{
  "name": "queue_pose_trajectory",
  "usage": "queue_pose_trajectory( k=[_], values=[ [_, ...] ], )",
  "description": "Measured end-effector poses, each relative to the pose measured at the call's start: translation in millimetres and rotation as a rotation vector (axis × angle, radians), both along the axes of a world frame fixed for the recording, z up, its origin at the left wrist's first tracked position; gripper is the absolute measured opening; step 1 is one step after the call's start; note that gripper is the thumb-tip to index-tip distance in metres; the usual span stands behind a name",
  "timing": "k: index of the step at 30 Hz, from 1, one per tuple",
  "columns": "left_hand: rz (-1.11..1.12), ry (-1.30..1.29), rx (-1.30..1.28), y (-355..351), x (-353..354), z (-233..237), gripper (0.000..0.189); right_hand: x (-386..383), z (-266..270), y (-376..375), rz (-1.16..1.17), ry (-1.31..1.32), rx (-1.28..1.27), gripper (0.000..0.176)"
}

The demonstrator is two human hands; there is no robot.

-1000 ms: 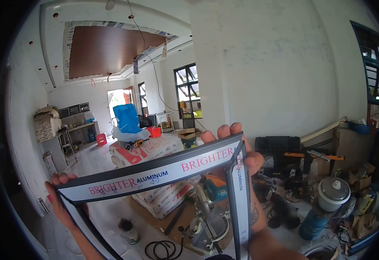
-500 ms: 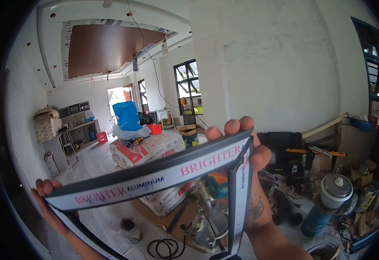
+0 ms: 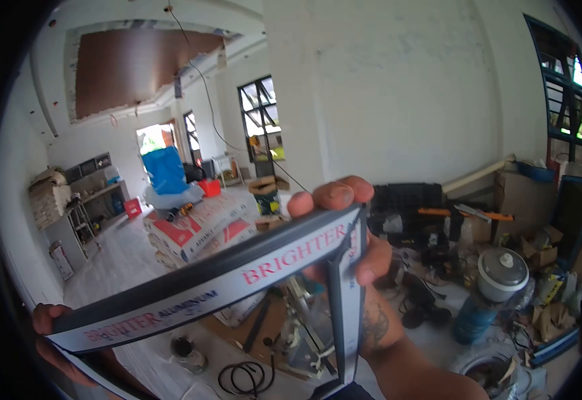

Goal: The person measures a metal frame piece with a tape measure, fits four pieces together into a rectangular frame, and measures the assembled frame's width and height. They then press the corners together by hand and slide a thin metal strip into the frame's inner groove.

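Both my hands hold up an aluminum frame, dark-edged, with white protective film printed "BRIGHTER ALUMINUM". My left hand grips its left corner, fingers wrapped over the edge. At the upper right corner my right hand is closed around the frame, fingertips over the top and thumb at the side. The lower side of the frame runs partly out of view at the bottom. Through its opening, a miter saw shows on the floor, partly hidden by the frame. A black coiled cord lies beside it.
Stacked printed bags lie beyond the frame. On the right, a rice cooker-like pot sits atop a blue container, amid boxes and loose scraps. An orange level rests on a black case. A wire hangs from the ceiling.
My view has turned slightly right and the room's contents sit further left. The frame, still in both hands, has shifted left and a little lower in view.
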State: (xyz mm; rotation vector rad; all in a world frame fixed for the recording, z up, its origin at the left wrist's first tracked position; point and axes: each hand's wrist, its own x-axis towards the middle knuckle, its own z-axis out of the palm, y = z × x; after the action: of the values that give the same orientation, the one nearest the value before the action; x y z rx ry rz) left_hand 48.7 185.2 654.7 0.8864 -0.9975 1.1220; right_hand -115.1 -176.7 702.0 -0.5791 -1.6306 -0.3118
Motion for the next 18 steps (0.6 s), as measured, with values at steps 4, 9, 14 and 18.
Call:
queue_pose_trajectory(
  k=[4,9,14,18],
  values=[
    [0.512,0.006,0.091,7,1,-1,0.05,15,-12,-15,-0.001,0.006,0.015,0.071],
    [0.876,-0.065,0.155,34,39,-19,0.045,25,-15,-32,-0.056,0.058,-0.13,0.066],
    [0.74,-0.001,0.063,8,30,-9,0.03,36,-13,-33,-0.098,0.06,-0.117,0.057],
    [-0.374,0.069,0.001,-11,23,-3,0.027,24,-19,-27,-0.192,0.087,0.022,0.051]
  ],
)
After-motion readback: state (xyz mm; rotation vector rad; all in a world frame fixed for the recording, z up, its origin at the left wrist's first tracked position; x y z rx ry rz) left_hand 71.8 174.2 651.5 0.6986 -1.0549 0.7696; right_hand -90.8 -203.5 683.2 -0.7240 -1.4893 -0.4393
